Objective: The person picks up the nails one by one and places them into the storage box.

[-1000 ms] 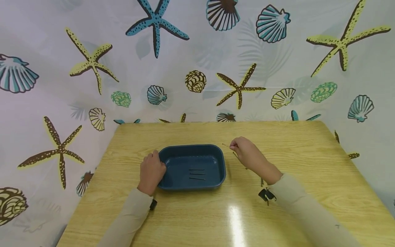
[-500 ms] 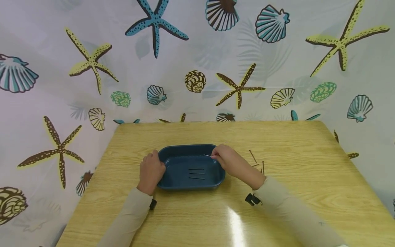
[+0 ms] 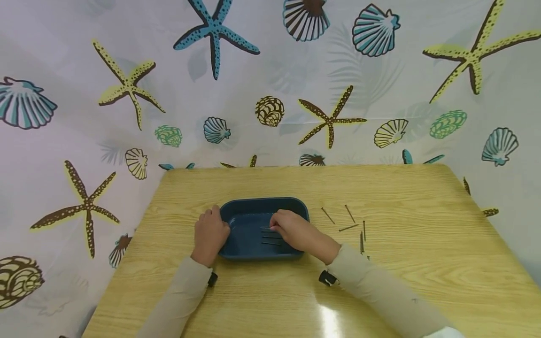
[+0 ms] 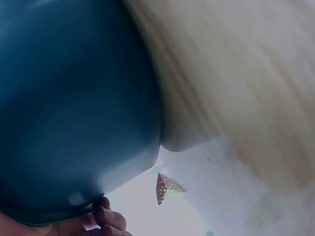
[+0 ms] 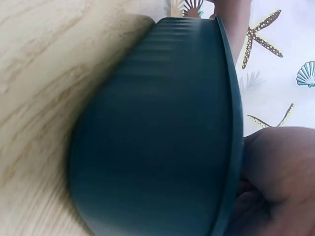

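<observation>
A dark blue rectangular tray (image 3: 245, 253) stands on the table. My left hand (image 3: 210, 234) grips its left end, and the left wrist view shows the fingers (image 4: 110, 219) curled over the rim. My right hand (image 3: 296, 231) reaches over the tray's right side, pinching a thin nail (image 3: 265, 228) low over the tray floor. Just nearer to me lie other nails (image 3: 270, 243) in a row, partly covered by that hand. In the right wrist view the tray's outer wall (image 5: 162, 128) hides the right fingertips.
Several loose nails (image 3: 350, 214) lie scattered on the wooden table (image 3: 401, 211) to the right of the tray. A cloth (image 3: 236, 94) printed with shells and starfish hangs behind the table and at its sides.
My right hand has carried the nail leftward from the table, over the tray's right rim, and down beside the row of nails. The left hand has kept its grip on the tray.
</observation>
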`<state>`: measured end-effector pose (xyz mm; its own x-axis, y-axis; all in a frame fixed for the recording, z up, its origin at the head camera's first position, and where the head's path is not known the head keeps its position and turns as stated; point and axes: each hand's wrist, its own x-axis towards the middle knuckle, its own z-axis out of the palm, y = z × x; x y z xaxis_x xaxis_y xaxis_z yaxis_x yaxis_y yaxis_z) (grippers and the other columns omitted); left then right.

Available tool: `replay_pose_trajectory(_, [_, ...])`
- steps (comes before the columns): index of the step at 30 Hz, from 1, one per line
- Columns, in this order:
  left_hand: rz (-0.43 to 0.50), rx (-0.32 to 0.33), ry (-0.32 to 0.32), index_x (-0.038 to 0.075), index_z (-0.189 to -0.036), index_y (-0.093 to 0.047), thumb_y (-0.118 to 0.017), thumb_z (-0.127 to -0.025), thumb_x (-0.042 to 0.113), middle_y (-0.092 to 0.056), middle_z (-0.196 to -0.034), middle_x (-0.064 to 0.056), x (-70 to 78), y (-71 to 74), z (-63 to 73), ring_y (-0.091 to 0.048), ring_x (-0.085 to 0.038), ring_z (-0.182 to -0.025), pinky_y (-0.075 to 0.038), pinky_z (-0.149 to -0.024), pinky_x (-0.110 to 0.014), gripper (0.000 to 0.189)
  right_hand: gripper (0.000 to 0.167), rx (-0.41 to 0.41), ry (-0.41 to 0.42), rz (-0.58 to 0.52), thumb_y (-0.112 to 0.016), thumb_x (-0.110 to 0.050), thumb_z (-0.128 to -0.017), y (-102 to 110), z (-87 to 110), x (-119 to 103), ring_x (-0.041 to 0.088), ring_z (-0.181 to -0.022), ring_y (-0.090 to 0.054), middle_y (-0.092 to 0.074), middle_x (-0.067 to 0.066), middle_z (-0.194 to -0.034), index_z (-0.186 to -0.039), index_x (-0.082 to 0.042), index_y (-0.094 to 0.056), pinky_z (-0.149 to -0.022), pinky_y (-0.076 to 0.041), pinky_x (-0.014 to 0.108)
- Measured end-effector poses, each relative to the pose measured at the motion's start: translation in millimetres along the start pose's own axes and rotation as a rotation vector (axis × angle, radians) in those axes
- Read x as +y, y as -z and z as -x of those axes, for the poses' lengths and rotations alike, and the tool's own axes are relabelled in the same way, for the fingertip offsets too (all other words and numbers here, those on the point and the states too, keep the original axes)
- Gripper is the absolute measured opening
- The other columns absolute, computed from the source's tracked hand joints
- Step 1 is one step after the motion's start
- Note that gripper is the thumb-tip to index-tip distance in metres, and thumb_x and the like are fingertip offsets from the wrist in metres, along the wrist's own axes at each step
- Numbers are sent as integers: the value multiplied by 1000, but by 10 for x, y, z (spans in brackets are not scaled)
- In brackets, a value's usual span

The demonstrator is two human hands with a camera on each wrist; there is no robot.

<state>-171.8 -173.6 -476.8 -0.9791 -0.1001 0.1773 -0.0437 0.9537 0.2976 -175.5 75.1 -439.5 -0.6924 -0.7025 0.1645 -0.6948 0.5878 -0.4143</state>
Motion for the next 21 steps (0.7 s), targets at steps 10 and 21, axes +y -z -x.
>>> replay_pose_trajectory(10, [-6,-6,9,-3,-110,-53,-51,-83,10,-55,-89,-18,0,-20,2,-54,-36,-80,-42,-69,-49,30,9,-75,18,-45,-54,-16,-94,-233,-127,-156,9,-82,-53,-56,-3,-91,-96,-11,-61,-73,-45,23])
replay_pose_trajectory(21, [-6,13,-1,-3,-104,-54,-50,-81,8,-54,-84,-18,11,-5,10,-54,-36,-76,-43,-66,-49,26,9,-125,10,-11,-57,-14,-92,-415,-277,-242,10,-83,-57,-58,-1,-90,-95,-10,-64,-72,-46,21])
